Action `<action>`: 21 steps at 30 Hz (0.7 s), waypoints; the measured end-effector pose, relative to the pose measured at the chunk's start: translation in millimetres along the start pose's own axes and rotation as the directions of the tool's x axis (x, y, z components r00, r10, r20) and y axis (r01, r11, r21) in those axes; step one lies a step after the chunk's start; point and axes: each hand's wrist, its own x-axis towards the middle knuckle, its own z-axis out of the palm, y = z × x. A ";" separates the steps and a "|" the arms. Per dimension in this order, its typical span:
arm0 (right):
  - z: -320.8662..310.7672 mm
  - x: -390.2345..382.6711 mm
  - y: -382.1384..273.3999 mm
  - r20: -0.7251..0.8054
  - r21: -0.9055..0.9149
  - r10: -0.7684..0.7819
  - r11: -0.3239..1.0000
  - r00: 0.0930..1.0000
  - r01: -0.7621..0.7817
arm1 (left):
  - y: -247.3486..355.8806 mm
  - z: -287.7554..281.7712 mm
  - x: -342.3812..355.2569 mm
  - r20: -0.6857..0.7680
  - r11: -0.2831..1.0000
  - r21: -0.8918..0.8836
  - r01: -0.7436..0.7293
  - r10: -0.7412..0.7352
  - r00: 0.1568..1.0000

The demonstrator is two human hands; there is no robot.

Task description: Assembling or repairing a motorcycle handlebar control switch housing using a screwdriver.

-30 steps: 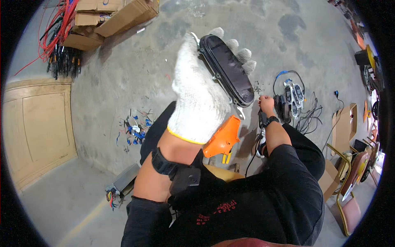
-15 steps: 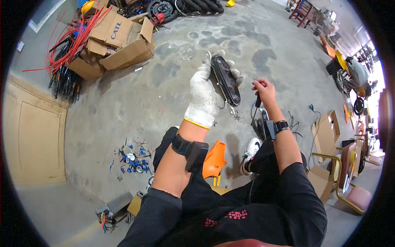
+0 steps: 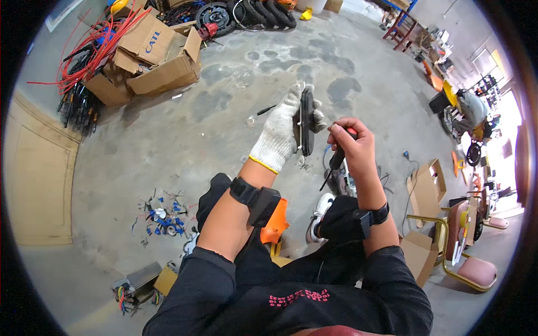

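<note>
My left hand [image 3: 277, 127], in a white knit glove, grips a black elongated oval housing [image 3: 306, 122] with light metal tabs, turned nearly edge-on. My bare right hand [image 3: 357, 144] is closed on a screwdriver [image 3: 337, 159] with a red and black handle, its shaft pointing down, a little right of the housing. Below them, an orange plastic panel [image 3: 274, 223] lies between my legs. Some metal parts [image 3: 342, 180] on the floor are partly hidden behind my right hand and the screwdriver.
Cardboard boxes [image 3: 159, 81], red cables [image 3: 92, 61] and tires [image 3: 260, 15] lie toward the back left. A scattered pile of blue connectors [image 3: 171, 224] and a metal box [image 3: 137, 275] sit on the left floor near a wooden panel [image 3: 39, 168]. A pink chair [image 3: 476, 271] and open cardboard [image 3: 423, 187] are at right.
My right hand has risen from the floor with the screwdriver toward the housing. My left hand has turned the housing edge-on, and the view now takes in more of the room.
</note>
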 end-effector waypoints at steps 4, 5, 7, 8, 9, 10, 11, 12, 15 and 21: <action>7.4 3.4 12.4 -0.063 -0.036 -0.141 0.990 0.988 0.139 | -9.5 -0.4 -0.3 -0.026 0.963 0.256 -0.082 0.092 0.995; 7.2 3.1 14.5 -0.074 -0.062 -0.142 0.989 0.987 0.138 | -11.4 -0.5 1.8 -0.063 0.967 0.249 -0.046 0.063 0.996; 5.7 1.6 16.8 -0.087 -0.043 -0.090 0.995 0.992 0.086 | -16.8 0.0 4.0 -0.131 0.952 0.307 0.014 0.028 0.991; 4.6 1.9 17.3 -0.069 -0.039 -0.095 0.995 0.993 0.092 | -18.5 0.9 6.5 -0.170 0.937 0.347 0.024 0.037 0.985; 3.3 2.1 17.3 -0.066 -0.062 -0.102 0.993 0.993 0.098 | -21.2 2.5 8.6 -0.212 0.925 0.376 0.055 0.028 0.977; 1.6 3.3 17.3 -0.075 -0.048 -0.070 0.997 0.995 0.066 | -23.6 4.6 10.7 -0.219 0.919 0.387 0.074 0.014 0.976; 1.8 5.2 17.1 -0.064 -0.063 -0.121 0.991 0.991 0.117 | -25.7 6.7 12.3 -0.231 0.898 0.433 0.075 0.030 0.973; -0.8 7.7 16.9 -0.063 -0.083 -0.177 0.982 0.982 0.171 | -28.6 10.0 15.1 -0.216 0.876 0.477 0.066 0.044 0.975; 0.1 18.8 17.7 -0.080 -0.155 -0.292 0.948 0.953 0.278 | -28.7 13.4 20.6 -0.191 0.859 0.511 0.040 0.068 0.979; -8.3 31.4 26.5 -0.124 -0.256 -0.378 0.906 0.918 0.338 | -43.4 5.6 32.0 -0.259 0.902 0.417 0.114 -0.003 0.966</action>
